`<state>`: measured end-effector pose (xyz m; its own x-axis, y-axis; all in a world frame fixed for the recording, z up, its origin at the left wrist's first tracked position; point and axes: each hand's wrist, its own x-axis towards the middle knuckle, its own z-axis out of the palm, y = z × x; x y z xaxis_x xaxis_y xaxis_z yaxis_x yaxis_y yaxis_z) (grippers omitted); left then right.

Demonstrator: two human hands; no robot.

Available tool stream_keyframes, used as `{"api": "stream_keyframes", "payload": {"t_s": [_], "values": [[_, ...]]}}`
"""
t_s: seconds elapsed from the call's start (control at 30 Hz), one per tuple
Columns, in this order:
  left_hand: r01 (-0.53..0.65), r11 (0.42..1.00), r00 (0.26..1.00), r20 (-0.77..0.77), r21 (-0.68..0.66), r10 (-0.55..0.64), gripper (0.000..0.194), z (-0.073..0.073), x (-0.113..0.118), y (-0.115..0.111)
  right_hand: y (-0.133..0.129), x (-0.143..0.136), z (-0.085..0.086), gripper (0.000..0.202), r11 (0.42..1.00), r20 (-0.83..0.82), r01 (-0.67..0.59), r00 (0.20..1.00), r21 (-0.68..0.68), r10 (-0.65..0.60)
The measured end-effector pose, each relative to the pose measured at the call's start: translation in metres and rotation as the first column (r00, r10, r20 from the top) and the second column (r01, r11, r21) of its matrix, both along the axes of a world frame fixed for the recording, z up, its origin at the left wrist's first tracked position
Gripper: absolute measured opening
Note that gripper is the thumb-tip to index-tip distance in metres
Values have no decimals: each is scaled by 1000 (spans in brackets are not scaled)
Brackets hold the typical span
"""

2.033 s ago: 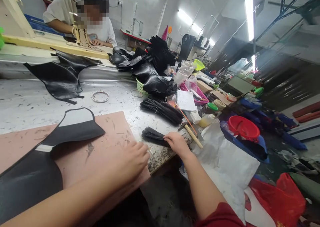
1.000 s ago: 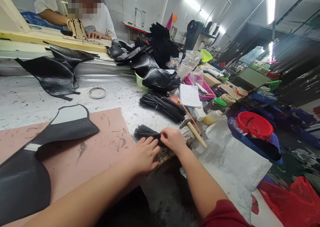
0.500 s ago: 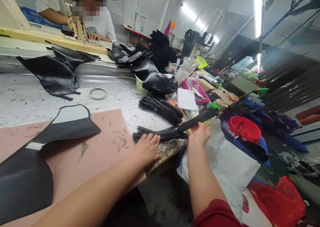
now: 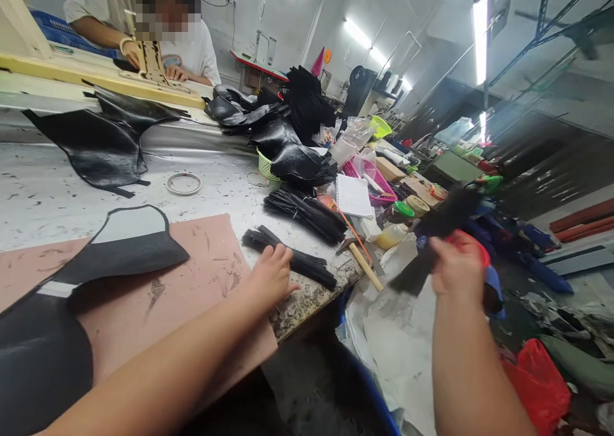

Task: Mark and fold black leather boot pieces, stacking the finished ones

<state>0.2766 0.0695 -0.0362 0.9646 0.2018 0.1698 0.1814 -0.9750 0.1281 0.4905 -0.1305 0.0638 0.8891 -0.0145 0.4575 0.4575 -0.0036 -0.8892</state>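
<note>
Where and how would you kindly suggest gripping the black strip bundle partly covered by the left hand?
Probably across the right end of the black strip bundle, coming from the right and pinching its long sides. It is long and narrow, and that end lies uncovered near the edge of the table, while the left hand covers part of the rest.

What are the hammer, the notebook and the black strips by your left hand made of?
Hammer: probably wood handle, pale and smooth; dark head, likely metal.
Notebook: looks like paper, matte white, flat page.
Black strips: dull, thin layers, maybe leather or fabric; can't tell which.
</note>
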Motion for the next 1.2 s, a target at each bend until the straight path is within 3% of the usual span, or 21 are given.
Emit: {"api": "stream_keyframes", "payload": {"t_s": [0.03, 0.13, 0.23, 0.33, 0.43, 0.5, 0.6, 0.7, 0.8, 0.87, 0.93, 1.03, 1.1, 1.2], "values": [[-22, 999, 1000, 10, -25, 22, 42, 2, -1, 5, 5, -14, -10, 34, 997, -55, -71, 996, -13, 70], [-94, 985, 995, 20, -142, 98, 39, 7, -2, 16, 25, -65, -42, 46, 918, -314, -396, 872, 2, 376], [-157, 932, 985, 18, -325, 172, 34, 13, -3, 22, 43, -108, -58, 55, 860, -398, -507, 777, 63, 488], [-200, 820, 962, 50, -537, 267, 22, 23, -7, 24, 56, -135, -62, 61, 810, -383, -582, 733, 75, 562], [-129, 634, 962, 60, -763, 268, 11, 35, -22, 17, 65, -152, -64, 34, 767, -340, -640, 710, 55, 617], [-60, 458, 971, 55, -887, 233, 11, 40, -38, 7, 69, -161, -67, 19, 734, -314, -679, 695, 9, 647], [-9, 209, 956, 53, -978, 289, 17, 42, -65, -6, 72, -176, -70, 18, 687, -313, -725, 663, -44, 680], [-3, 44, 912, 16, -999, 409, 23, 40, -85, -13, 74, -188, -70, 21, 648, -347, -761, 618, -40, 705], [0, -63, 900, -28, -998, 436, 27, 42, -99, -18, 76, -199, -67, 20, 588, -393, -808, 529, 37, 752], [0, -110, 916, -44, -994, 399, 26, 45, -107, -24, 78, -204, -65, 16, 571, -401, -814, 492, 103, 773], [-15, -122, 943, -54, -992, 327, 24, 46, -116, -30, 80, -210, -65, 15, 574, -404, -806, 480, 148, 779], [-77, -35, 972, -83, -996, 218, 20, 44, -129, -38, 84, -217, -65, 14, 569, -423, -805, 461, 171, 780], [-106, 14, 973, -101, -994, 208, 18, 42, -136, -42, 85, -222, -65, 11, 568, -429, -807, 461, 162, 777], [-88, 21, 962, -80, -996, 261, 16, 43, -146, -43, 81, -230, -58, 11, 568, -414, -823, 511, 18, 754]]}}
